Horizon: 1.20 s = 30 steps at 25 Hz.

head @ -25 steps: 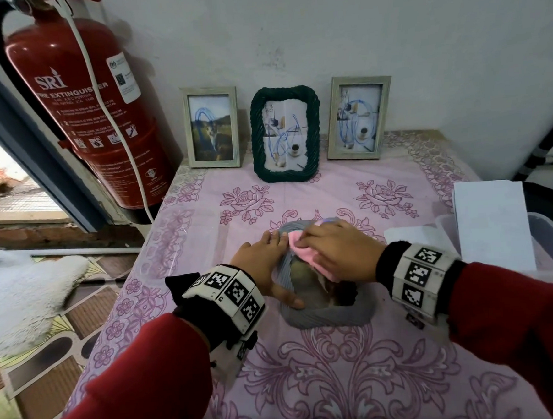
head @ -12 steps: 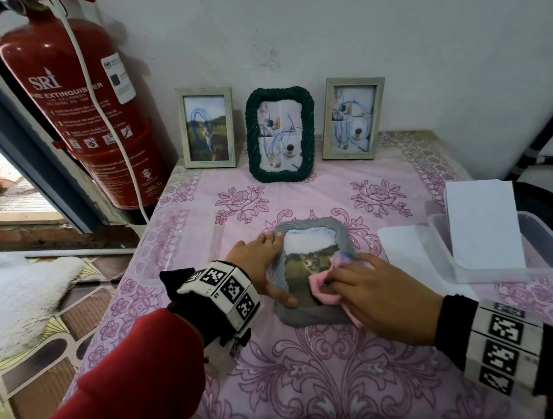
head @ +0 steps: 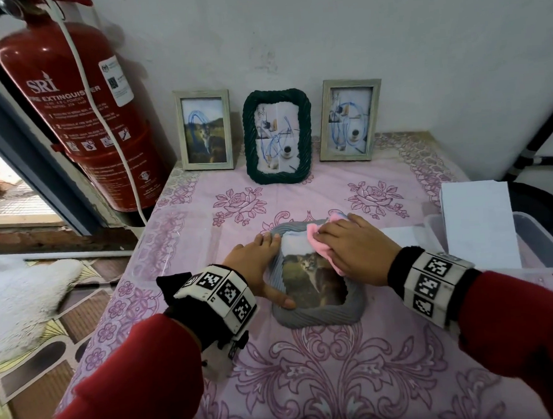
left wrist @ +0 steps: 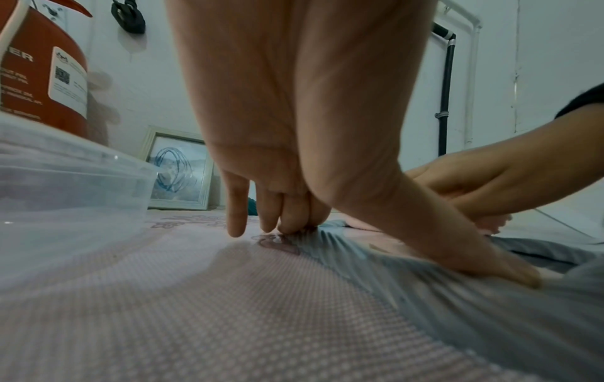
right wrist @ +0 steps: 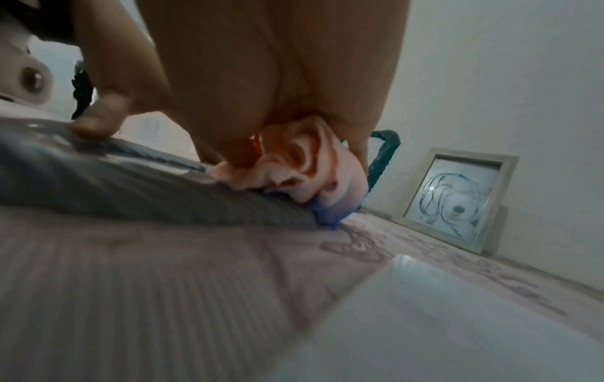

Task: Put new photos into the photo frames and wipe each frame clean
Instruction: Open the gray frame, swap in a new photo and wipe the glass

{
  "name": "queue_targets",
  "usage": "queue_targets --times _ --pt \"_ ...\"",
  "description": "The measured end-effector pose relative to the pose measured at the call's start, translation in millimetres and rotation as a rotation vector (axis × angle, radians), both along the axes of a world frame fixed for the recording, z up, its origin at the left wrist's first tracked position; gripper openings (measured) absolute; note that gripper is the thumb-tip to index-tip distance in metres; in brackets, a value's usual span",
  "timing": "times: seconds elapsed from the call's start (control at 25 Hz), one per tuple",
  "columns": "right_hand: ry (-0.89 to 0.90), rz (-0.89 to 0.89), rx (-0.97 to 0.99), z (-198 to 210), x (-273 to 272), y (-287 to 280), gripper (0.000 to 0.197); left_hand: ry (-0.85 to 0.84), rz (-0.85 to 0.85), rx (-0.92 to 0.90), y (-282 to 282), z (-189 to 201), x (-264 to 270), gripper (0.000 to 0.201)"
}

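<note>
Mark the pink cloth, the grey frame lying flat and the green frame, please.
pink cloth (head: 315, 235): head view, its exposed left fold.
grey frame (head: 318, 315): head view, its near ribbed border.
green frame (head: 250, 139): head view, its left twisted border.

Ribbed, matt grey frame (head: 318, 316); soft, fleecy pink cloth (head: 318, 240) at its 1 o'clock corner. Woven tablecloth (head: 345, 368) with a faint sheen. Clear, smooth plastic box (head: 548, 257) at 3 o'clock; glossy red extinguisher (head: 92, 124) at 10.

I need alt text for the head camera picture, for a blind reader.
A right hand presses a pink cloth on a grey photo frame lying flat on a pink tablecloth, while the left hand steadies its edge. Three framed photos stand against the wall behind.
</note>
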State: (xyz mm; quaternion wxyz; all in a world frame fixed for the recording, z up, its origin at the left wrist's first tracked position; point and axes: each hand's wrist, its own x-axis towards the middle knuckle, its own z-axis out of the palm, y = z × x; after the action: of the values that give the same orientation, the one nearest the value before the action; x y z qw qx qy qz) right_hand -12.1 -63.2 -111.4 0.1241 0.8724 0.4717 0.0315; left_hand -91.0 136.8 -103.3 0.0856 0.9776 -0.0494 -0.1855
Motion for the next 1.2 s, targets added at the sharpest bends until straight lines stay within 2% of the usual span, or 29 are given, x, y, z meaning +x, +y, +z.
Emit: queue_targets --times 0.08,0.2,0.28,0.32,0.48,0.56,0.6,0.72,0.8,0.88,1.0,1.12,1.2 --pt "0.085 -0.028 0.050 4.2 -0.3 3.8 0.040 -0.001 0.015 -0.013 -0.9 0.2 -1.9 0.123" --pt "0.443 -0.125 0.177 12.4 -5.6 -1.1 0.049 -0.002 0.036 -0.037 -1.2 0.3 -4.3 0.123" --pt "0.631 -0.171 0.349 12.6 -12.1 -7.1 0.045 -0.003 0.036 -0.018 -2.7 1.2 -5.3 0.122" --pt "0.650 -0.185 0.469 10.9 -15.0 -9.2 0.039 0.000 0.036 -0.004 -3.9 2.4 -5.6 0.121" --pt "0.515 -0.305 0.845 7.8 -17.7 -16.1 0.016 0.030 0.061 0.057 -9.3 10.1 -5.1 0.118" --pt "0.499 -0.367 1.007 8.9 -14.7 -20.6 0.005 0.039 0.072 0.094 -12.9 13.8 -2.8 0.106" --pt "0.495 -0.401 1.062 9.8 -12.9 -23.7 0.008 0.031 0.082 0.083 -16.7 14.7 -1.2 0.095" --pt "0.462 -0.505 1.134 8.0 -8.4 -33.0 0.010 -0.085 0.247 -0.146 -33.8 10.6 6.9 0.061" --pt "0.476 -0.583 1.080 3.4 -6.7 -37.9 0.015 -0.190 0.418 -0.314 -46.3 4.9 12.6 0.039" --pt "0.559 -0.656 1.000 -2.4 -6.9 -40.5 0.024 -0.241 0.514 -0.437 -56.3 -1.5 16.9 0.019" --pt "0.646 -0.663 0.988 -4.8 -9.0 -40.3 0.025 -0.217 0.586 -0.643 -66.6 -7.9 22.4 0.036" --pt "0.663 -0.651 1.066 -4.2 -9.4 -39.0 0.021 -0.254 0.716 -0.998 -76.3 -9.1 23.4 0.014" --pt "0.741 -0.675 1.177 -3.1 -10.4 -37.5 0.017 -0.265 0.796 -1.261 -79.0 -9.0 22.7 0.026"
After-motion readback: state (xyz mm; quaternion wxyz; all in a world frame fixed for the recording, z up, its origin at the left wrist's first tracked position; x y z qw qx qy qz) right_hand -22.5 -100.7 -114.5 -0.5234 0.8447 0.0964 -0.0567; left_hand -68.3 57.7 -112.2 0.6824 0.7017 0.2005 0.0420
